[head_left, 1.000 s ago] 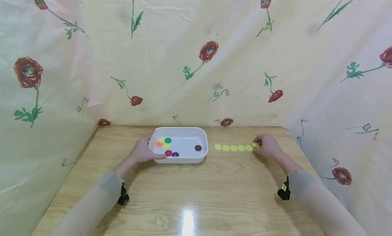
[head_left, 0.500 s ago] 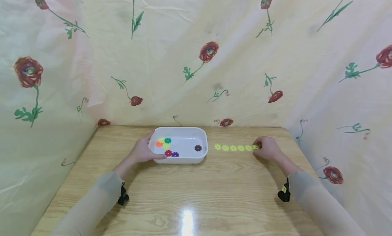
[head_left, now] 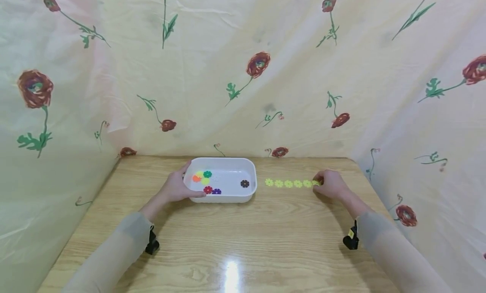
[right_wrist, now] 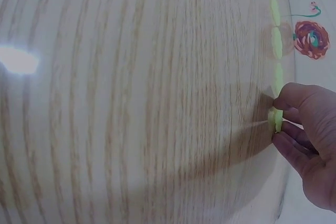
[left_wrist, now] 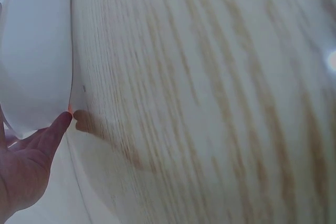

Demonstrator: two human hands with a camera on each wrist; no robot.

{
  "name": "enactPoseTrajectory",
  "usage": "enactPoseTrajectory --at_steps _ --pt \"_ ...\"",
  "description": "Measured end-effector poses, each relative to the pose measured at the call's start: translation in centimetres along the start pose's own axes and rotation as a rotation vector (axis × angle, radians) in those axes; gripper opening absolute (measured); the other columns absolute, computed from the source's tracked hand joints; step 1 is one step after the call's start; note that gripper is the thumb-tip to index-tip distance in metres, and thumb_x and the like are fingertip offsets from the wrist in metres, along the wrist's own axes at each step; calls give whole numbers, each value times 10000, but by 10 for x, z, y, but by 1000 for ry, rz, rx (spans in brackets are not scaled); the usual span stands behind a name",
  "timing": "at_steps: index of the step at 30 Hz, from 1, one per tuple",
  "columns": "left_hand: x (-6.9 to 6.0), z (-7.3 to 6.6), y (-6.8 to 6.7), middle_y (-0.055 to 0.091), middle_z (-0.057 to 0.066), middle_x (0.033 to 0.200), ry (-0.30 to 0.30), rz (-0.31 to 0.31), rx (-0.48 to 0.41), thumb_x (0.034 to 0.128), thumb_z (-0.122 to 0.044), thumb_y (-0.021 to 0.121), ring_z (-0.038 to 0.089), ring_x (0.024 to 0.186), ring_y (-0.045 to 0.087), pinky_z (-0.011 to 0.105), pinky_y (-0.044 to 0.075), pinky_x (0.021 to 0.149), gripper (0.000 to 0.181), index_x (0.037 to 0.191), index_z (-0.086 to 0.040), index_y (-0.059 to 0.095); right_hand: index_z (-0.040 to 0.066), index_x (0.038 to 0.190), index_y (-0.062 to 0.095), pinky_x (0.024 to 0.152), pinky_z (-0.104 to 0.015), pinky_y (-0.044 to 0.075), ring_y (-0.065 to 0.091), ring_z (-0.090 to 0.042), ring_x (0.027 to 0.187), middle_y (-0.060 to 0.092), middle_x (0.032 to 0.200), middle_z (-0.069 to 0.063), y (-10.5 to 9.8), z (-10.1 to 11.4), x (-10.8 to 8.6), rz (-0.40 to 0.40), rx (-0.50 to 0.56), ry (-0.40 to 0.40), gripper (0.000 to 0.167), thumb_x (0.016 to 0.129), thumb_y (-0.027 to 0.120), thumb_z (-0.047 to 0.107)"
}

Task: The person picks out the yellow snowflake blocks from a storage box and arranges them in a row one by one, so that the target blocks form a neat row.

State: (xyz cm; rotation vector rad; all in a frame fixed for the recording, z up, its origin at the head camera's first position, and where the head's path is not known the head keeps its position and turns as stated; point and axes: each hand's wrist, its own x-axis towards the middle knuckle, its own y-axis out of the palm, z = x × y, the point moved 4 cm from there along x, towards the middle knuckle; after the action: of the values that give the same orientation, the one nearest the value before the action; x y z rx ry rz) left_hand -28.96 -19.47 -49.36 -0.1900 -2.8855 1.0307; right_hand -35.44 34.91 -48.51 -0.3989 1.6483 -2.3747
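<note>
My left hand grips the left end of a white plastic tub, thumb on its near side and fingers at its far left corner. Inside the tub lie several flower-shaped plastic discs, among them a green disc, a red disc and a dark brown disc. To its right, yellow flower discs run in a straight row on the table. At the row's right end my right hand pinches a yellow flower disc between thumb and fingers, partly covering it. The disc meets the table and adjoins the row.
The wooden table extends in front of both arms, with a bright light reflection near its front. Flower-printed cloth hangs along the back and both sides. A small black camera sits at each wrist.
The yellow disc under my right fingers has gone from tilted to lying flatter, in line with the row. My left hand and the tub have stayed put.
</note>
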Motion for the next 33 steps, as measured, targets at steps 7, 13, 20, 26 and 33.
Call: enactPoseTrajectory --at_steps 7,13,20,26,33 --pt "1 1 -1 431 201 1667 8 -4 -6 727 -411 987 375 1380 528 613 437 1198 1297 1704 -78 202 -46 1026 769 815 -494 587 692 -288 851 749 900 -153 -3 3 2 17 -7 -2 251 845 784 127" --pt "2 1 -2 432 206 1668 18 -8 2 717 -419 993 376 1388 530 615 429 1203 1308 1701 -65 207 -49 1098 761 823 -495 588 692 -301 906 751 965 -166 -9 4 3 64 23 22 265 893 741 118" --pt "3 2 0 422 206 1673 25 -6 0 720 -413 992 375 1369 532 613 437 1196 1312 1702 -61 196 -70 1111 751 812 -534 578 701 -344 896 757 967 -204 -27 19 16 20 0 -47 240 966 705 115" --pt "1 0 0 418 211 1673 22 1 -4 739 -404 981 374 1360 532 617 438 1193 1298 1703 -55 185 -41 1153 764 857 -542 587 718 -320 927 777 1018 -187 -33 45 33 22 -16 -66 265 984 685 148" --pt "1 1 0 436 212 1661 27 -3 -13 728 -403 988 373 1351 545 611 443 1190 1304 1702 -57 193 -38 1132 769 841 -513 614 726 -348 944 775 1022 -191 -39 94 50 -3 35 -164 240 967 705 124"
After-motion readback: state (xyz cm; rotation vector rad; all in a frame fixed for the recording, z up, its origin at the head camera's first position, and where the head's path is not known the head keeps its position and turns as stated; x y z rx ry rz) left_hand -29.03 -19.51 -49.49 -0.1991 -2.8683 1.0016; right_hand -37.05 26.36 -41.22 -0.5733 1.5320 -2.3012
